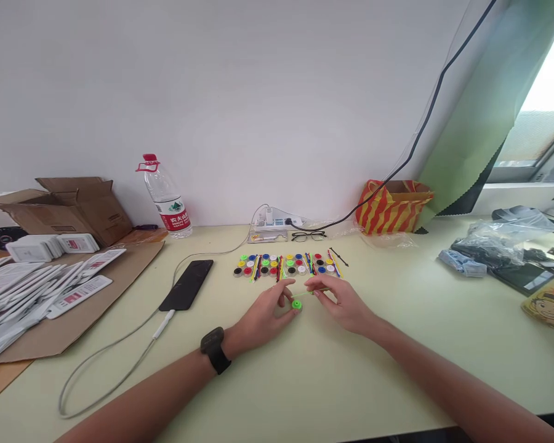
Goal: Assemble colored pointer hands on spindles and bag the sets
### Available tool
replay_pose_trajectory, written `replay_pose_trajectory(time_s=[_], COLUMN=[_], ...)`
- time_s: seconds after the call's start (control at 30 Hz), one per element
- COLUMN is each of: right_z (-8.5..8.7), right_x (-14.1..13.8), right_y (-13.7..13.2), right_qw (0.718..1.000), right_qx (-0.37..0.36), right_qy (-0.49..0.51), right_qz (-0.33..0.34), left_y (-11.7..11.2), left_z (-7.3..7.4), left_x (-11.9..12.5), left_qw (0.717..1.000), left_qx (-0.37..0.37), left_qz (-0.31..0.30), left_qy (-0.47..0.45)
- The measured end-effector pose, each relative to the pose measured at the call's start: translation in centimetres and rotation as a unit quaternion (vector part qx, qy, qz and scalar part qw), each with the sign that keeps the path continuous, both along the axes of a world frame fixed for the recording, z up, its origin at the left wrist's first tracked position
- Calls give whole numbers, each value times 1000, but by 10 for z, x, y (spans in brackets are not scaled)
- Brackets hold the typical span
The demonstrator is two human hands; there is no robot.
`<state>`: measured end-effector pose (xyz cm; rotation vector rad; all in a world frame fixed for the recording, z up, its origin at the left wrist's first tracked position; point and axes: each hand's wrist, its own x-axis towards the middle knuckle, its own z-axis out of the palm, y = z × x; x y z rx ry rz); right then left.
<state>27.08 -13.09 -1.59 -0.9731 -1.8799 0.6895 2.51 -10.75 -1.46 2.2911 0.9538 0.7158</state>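
My left hand (268, 315), wearing a black watch (213, 346), rests on the table with its thumb and fingertips closed around a small round piece with a bright green top (297, 304). Between the thumb and fingers of my right hand (343, 303) is pinched a thin yellow-green strip (303, 295). It reaches left towards the left fingertips, just above the green piece; whether its far end touches them I cannot tell. Just beyond both hands lie rows of small round pieces (265, 270) in several colours, with bundles of thin coloured strips (310, 263) between them.
A black phone (187, 285) on a white cable lies left, before a water bottle (168, 203). Glasses (309, 235) and a power strip (277, 223) sit at the wall. A striped bag (392, 209) and plastic-wrapped things (489, 246) stand right; white tags (32, 289) cover cardboard left.
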Motion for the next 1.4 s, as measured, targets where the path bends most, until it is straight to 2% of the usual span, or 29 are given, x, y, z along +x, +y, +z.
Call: replay_pose_trajectory(time_s=[0.2, 0.33, 0.57, 0.73, 0.9, 1.2, 1.4], right_z=[-11, -16, -20, -23, -21, -24, -22], right_x=[-12, -14, -18, -18, -16, -14, -13], right_y=[-2, 2, 10, 10, 12, 17, 18], right_qw=[1000, 998, 989, 985, 983, 971, 966], right_qx=[-23, 41, 103, 119, 139, 194, 199], right_qy=[9, -43, -106, -125, -117, -138, -167], right_qz=[6, -17, 8, 8, 14, 1, -3], left_y=[1, 1, 2, 3, 7, 9, 9], left_z=[1, 4, 6, 4, 3, 2, 3], left_x=[1, 2, 5, 6, 7, 6, 6], left_qw=[999, 999, 998, 1000, 1000, 1000, 1000], left_qx=[-28, -32, -44, -9, 25, 4, 24], left_qz=[17, 23, 2, 21, 9, -5, 17], left_qy=[-13, -18, -41, -8, 12, 1, 8])
